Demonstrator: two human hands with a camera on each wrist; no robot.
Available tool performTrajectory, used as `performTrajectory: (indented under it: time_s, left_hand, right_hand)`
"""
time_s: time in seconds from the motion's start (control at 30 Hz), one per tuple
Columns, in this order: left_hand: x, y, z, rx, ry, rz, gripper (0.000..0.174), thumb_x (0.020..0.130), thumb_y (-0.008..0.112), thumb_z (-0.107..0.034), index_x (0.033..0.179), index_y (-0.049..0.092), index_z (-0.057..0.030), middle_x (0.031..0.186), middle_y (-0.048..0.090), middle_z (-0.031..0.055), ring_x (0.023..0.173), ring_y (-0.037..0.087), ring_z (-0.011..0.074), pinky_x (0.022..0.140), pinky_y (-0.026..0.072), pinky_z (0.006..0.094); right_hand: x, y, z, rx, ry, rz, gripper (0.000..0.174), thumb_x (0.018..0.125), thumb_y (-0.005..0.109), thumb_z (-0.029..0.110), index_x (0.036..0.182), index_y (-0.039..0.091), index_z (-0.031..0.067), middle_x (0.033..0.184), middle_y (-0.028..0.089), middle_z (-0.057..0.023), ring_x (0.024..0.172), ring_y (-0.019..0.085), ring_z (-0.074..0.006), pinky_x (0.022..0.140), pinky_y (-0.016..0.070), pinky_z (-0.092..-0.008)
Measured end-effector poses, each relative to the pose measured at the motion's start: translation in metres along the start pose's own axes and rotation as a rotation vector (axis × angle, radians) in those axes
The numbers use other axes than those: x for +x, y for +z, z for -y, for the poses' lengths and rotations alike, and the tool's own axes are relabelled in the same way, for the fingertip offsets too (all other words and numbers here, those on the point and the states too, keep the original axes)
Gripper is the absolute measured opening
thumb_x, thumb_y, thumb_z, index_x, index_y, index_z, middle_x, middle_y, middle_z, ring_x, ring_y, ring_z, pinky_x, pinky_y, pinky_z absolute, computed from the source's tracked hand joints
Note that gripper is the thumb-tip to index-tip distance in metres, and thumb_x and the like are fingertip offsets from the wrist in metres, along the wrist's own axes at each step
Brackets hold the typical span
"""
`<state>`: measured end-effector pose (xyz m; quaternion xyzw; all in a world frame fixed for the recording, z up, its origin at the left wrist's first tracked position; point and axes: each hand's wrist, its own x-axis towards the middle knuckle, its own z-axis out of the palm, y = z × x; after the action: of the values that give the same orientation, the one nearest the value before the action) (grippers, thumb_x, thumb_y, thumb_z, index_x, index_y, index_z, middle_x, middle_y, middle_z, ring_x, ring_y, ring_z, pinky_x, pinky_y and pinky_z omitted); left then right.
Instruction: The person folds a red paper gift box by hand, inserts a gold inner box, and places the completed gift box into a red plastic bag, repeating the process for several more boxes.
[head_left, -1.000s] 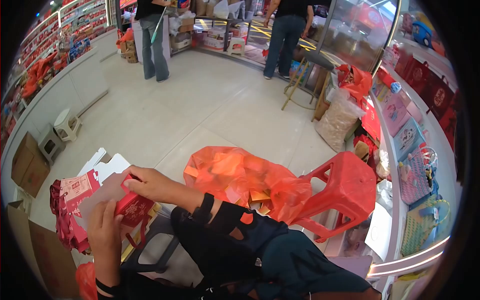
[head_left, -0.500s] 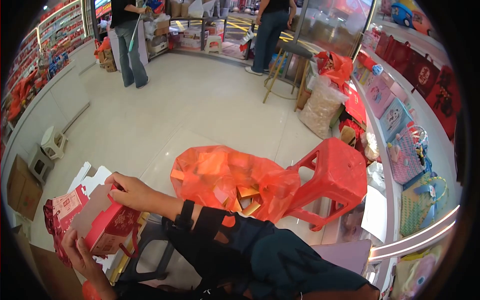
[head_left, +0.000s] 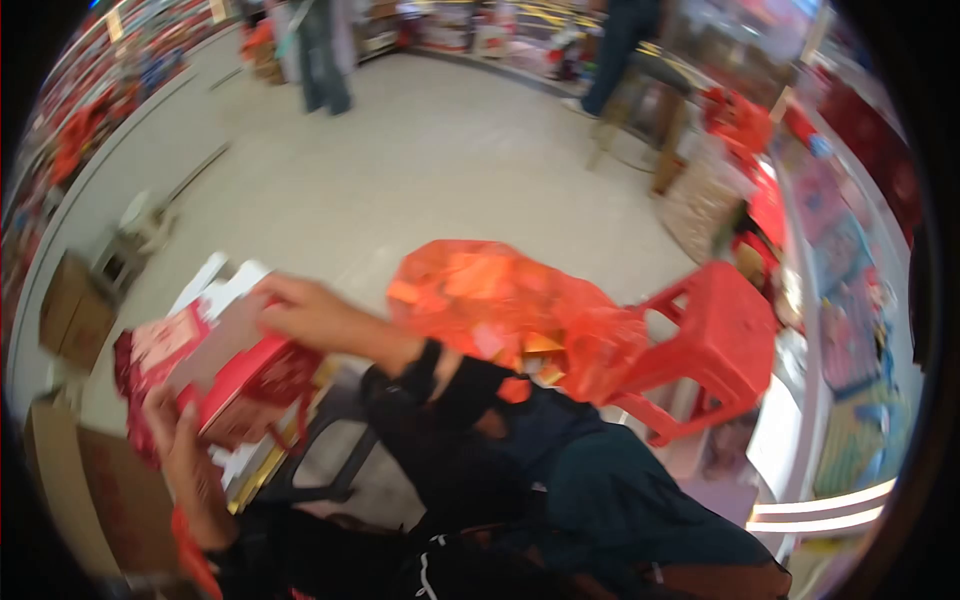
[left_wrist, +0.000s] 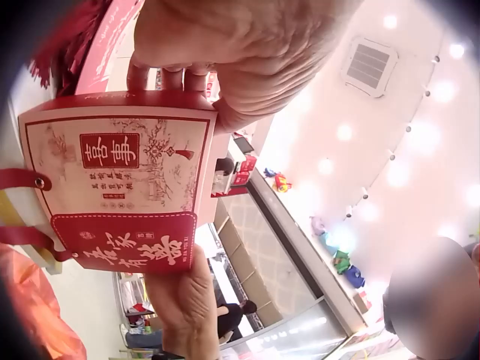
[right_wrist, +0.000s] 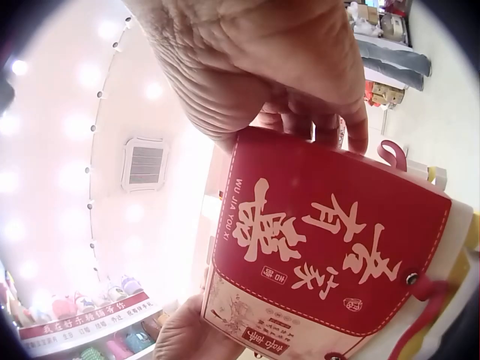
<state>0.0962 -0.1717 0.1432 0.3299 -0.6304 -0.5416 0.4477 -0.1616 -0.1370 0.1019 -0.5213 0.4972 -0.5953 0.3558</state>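
Note:
Both hands hold a red gift box (head_left: 265,390) with pale printed panels and a red ribbon handle. Its pale inner flap (head_left: 215,350) stands raised. My left hand (head_left: 190,470) grips the near end; in the left wrist view that hand (left_wrist: 247,52) curls its fingers over the box's edge (left_wrist: 120,157). At the far end my right hand (head_left: 310,315) pinches the box by its upper edge. The right wrist view shows the right hand (right_wrist: 262,67) with fingers bent behind the red face (right_wrist: 322,225). The box's inside is hidden from both wrist views.
Beyond the box lie another red-and-pink box (head_left: 165,345) and white card pieces (head_left: 235,285). An orange-red bag (head_left: 490,290) of packets lies beside a red stool (head_left: 715,330). Cardboard boxes (head_left: 75,315) stand left, display shelves (head_left: 850,320) right. Two people's legs (head_left: 322,60) show ahead.
The head view has tilted down and shifted, so the surroundings sit higher and further right. Both hands keep hold of the box, its inner flap still raised. The right-hand person's legs have moved slightly.

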Motion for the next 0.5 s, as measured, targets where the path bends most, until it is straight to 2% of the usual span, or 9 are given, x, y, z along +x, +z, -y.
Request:
performTrajectory:
  time_s: [0.03,0.1,0.13,0.17,0.2,0.3,0.4,0.47,0.5]
  left_hand:
    - [-0.001,0.001,-0.008,-0.043,-0.023,0.045,0.047,0.095,0.059,-0.018,0.137,0.042,-0.0072,0.129,0.052,0.0082,0.099,0.061,0.0139,0.054,0.0501,0.0236]
    - [0.006,0.004,-0.001,-0.075,0.019,-0.054,0.047,0.096,0.058,-0.013,0.139,0.041,-0.0065,0.129,0.054,0.0103,0.107,0.058,0.0154,0.068,0.0508,0.0233]
    - [0.007,0.001,0.0,-0.119,0.011,0.012,0.046,0.096,0.058,-0.013,0.138,0.042,-0.0066,0.127,0.056,0.0102,0.109,0.057,0.0155,0.078,0.0508,0.0254]
    - [0.006,0.001,-0.003,-0.095,0.008,0.003,0.045,0.096,0.059,-0.013,0.137,0.043,-0.0069,0.125,0.057,0.0098,0.111,0.055,0.0154,0.092,0.0477,0.0286]
    - [0.006,0.001,-0.002,-0.088,0.018,0.016,0.041,0.097,0.058,-0.011,0.136,0.044,-0.0076,0.125,0.057,0.009,0.112,0.054,0.0148,0.098,0.0445,0.0295]
    - [0.01,-0.003,0.005,-0.093,0.063,0.062,0.029,0.1,0.055,-0.009,0.129,0.052,-0.0093,0.117,0.056,0.0043,0.108,0.053,0.0122,0.096,0.0442,0.0273]
    - [0.01,-0.01,0.003,-0.078,-0.085,0.046,0.023,0.101,0.052,-0.009,0.123,0.056,-0.01,0.114,0.056,0.0019,0.107,0.052,0.0103,0.095,0.044,0.0268]
    - [0.014,-0.013,0.009,0.013,0.068,0.135,0.015,0.1,0.051,-0.009,0.111,0.062,-0.0084,0.109,0.055,0.0021,0.102,0.053,0.0118,0.093,0.0441,0.0273]
    - [0.016,-0.014,0.009,0.01,0.065,0.133,0.015,0.1,0.051,-0.009,0.111,0.062,-0.0084,0.109,0.055,0.0021,0.102,0.053,0.0118,0.093,0.0441,0.0273]
  right_hand:
    - [-0.005,-0.005,0.013,0.126,0.107,0.052,0.037,0.091,0.061,0.02,0.125,0.061,0.0058,0.104,0.067,-0.0046,0.096,0.062,-0.0127,0.084,0.0517,-0.0298]
    - [-0.007,-0.013,0.022,0.213,0.138,0.132,0.041,0.096,0.061,0.022,0.134,0.056,0.006,0.119,0.063,-0.0054,0.111,0.059,-0.0129,0.097,0.0474,-0.029]
    - [-0.009,-0.014,0.029,0.22,0.157,0.131,0.041,0.097,0.06,0.021,0.135,0.055,0.0056,0.123,0.062,-0.0061,0.115,0.056,-0.0131,0.102,0.044,-0.0291]
    - [-0.011,-0.013,0.035,0.234,0.133,0.098,0.04,0.097,0.06,0.019,0.134,0.056,0.0044,0.124,0.062,-0.0066,0.116,0.056,-0.0141,0.104,0.0427,-0.0302]
    - [-0.011,-0.012,0.037,0.276,0.107,0.096,0.038,0.096,0.059,0.016,0.133,0.055,0.0051,0.12,0.063,-0.0069,0.113,0.058,-0.0137,0.101,0.044,-0.0293]
    - [-0.003,-0.007,0.035,0.342,0.098,0.095,0.03,0.096,0.057,0.011,0.126,0.058,0.0063,0.119,0.065,-0.0083,0.112,0.059,-0.0143,0.1,0.0445,-0.029]
    - [-0.001,-0.005,0.03,0.369,0.073,0.076,0.018,0.096,0.055,0.007,0.113,0.062,0.0068,0.123,0.065,-0.011,0.115,0.059,-0.016,0.102,0.0439,-0.0297]
    - [0.001,-0.005,0.028,0.377,0.052,0.054,0.015,0.095,0.05,0.003,0.097,0.064,0.0069,0.13,0.064,-0.0152,0.118,0.058,-0.0181,0.103,0.0435,-0.0307]
    - [0.0,-0.006,0.027,0.375,0.057,0.055,0.015,0.095,0.05,0.003,0.097,0.064,0.0069,0.13,0.064,-0.0152,0.118,0.058,-0.0181,0.103,0.0435,-0.0307]
